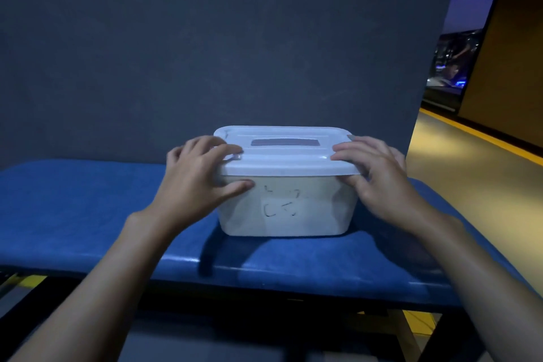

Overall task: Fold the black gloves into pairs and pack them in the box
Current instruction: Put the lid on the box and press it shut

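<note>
Box closed, at centre of blue surface, long axis left to right. Left grip and right grip clamped on opposite ends of lid, fingers above, thumbs below rim; both equally near. No gloves in view.

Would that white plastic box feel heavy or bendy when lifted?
Probably light: the box looks like thin, cloudy plastic. Its walls may flex slightly, though the lid, which the left hand and right hand grip, likely stiffens it. Broad and low on the bench, it should not tip.
</note>
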